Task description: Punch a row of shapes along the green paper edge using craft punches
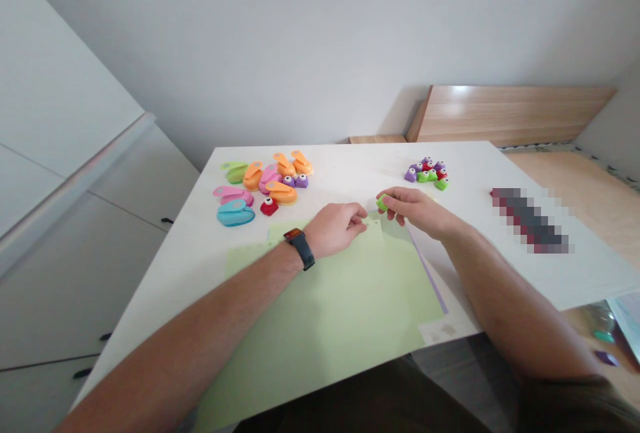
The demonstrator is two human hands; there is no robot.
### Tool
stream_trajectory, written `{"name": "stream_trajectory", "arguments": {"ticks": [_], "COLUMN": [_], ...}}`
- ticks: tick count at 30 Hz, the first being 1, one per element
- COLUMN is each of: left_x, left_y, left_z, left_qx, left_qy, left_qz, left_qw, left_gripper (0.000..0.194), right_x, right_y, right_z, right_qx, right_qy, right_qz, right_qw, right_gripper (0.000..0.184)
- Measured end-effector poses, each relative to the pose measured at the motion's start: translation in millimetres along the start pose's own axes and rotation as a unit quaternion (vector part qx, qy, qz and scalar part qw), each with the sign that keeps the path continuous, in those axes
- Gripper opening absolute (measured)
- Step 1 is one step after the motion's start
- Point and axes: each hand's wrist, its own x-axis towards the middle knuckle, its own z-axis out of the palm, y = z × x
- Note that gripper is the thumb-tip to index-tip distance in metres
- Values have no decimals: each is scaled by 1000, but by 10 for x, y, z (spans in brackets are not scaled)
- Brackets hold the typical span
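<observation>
A small green craft punch is pinched between the thumb and fingers of my right hand, just beyond the far edge of the paper. My left hand, with a dark watch on its wrist, rests over that same far edge. Its fingers are curled in towards the thumb, and whatever they may hold is hidden. Light green paper lies beneath both forearms and hangs over the near table edge. Along its right side shows a strip of purple paper. Small punched marks appear between my hands.
Larger lever punches, among them a blue one and an orange one, stand at the table's back left beside a small red punch. Several small punches cluster at the back right. A blurred dark red-edged object lies far right.
</observation>
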Motion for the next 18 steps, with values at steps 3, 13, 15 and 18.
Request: {"name": "stream_trajectory", "arguments": {"ticks": [3,13,15,18], "left_x": [-3,-11,-9,-6], "left_y": [-2,-7,-15,-28], "left_z": [5,9,13,23], "left_qx": [-3,-3,0,-1], "left_qy": [1,1,1,5], "left_qz": [0,0,3,3], "left_qw": [1000,1000,1000,1000], "left_gripper": [22,23,23,23], "right_x": [-5,37,59,72], "right_y": [-20,27,75,130], "right_z": [-15,-30,-79,-198], "right_qx": [32,59,17,-89], "right_qy": [0,32,71,154], "right_qz": [6,46,51,67], "right_qw": [999,997,996,982], "right_gripper": [41,48,49,50]}}
